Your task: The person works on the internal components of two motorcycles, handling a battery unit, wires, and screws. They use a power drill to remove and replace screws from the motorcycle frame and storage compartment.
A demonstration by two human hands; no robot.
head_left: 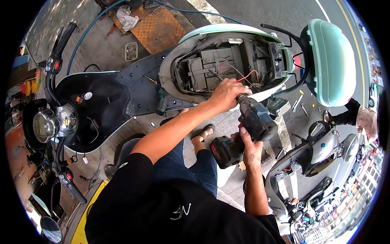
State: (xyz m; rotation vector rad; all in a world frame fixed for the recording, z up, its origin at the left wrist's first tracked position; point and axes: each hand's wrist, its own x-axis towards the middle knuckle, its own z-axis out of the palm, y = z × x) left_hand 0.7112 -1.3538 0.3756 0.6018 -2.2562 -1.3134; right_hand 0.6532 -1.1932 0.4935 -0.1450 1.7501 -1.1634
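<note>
A dark cordless drill [257,121] is in my hands beside the opened seat compartment of a mint-green scooter [227,28]. My right hand [251,147] is wrapped round its grip, above the battery pack [226,152]. At the chuck end, my left hand [229,94] has its fingers curled closed against the drill's front, over the compartment's near rim; the fingertips and any bit are partly hidden. Inside the compartment are dusty grey battery blocks [203,67] and a loose red wire [248,76].
A teal-handled tool [161,102] and a screwdriver [150,79] lie on the footboard. Wrenches [297,101] and a dark case [278,106] are on the ground. The top box [331,63] juts out at right. Another scooter [321,146] stands nearby, beside a person's leg [345,116].
</note>
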